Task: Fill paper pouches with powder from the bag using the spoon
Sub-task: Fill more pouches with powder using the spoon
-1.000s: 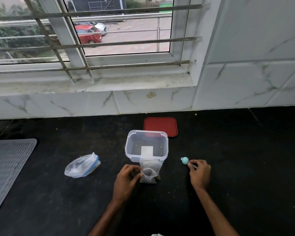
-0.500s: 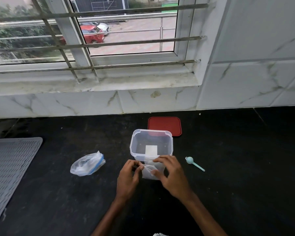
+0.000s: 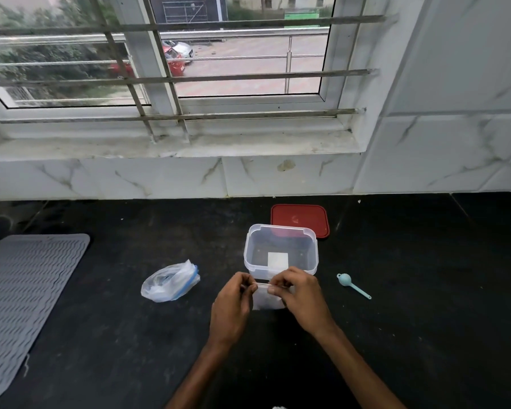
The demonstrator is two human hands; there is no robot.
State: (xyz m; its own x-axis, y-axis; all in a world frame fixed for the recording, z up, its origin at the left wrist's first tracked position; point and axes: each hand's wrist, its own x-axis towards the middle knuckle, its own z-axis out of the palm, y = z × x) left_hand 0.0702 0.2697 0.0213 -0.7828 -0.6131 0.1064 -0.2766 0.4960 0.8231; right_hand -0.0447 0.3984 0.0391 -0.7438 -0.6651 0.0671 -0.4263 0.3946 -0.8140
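Item one: pouch (image 3: 266, 301), small, pale, upright on the black counter (image 3: 425, 305), taken here as the centre of the dial with twelve o'clock toward the window (image 3: 233, 69). Left hand (image 3: 232, 305): fingers curled, pinching the pouch's top edge at its nine o'clock end. Right hand (image 3: 301, 296): fingers curled, pinching the same edge at its three o'clock end; the mouth of the pouch runs as a thin line between the two grips. Whether there is powder inside cannot be told. Item two: clear plastic container (image 3: 281, 249), lidless, at twelve o'clock, just beside the pouch; a white square (image 3: 278, 259) lies on its floor. Item three: red lid (image 3: 300, 218), flat, at one o'clock, partly behind the container. Item four: spoon (image 3: 353, 286), light blue, lying at three o'clock, apart from the right hand, untouched, bowl nearer the window. Item five: bag (image 3: 170, 283), clear plastic with a blue strip, slumped at nine o'clock, near the left hand, untouched. Item six: grey ribbed mat (image 3: 27, 305), far out at nine o'clock, at the counter's edge.
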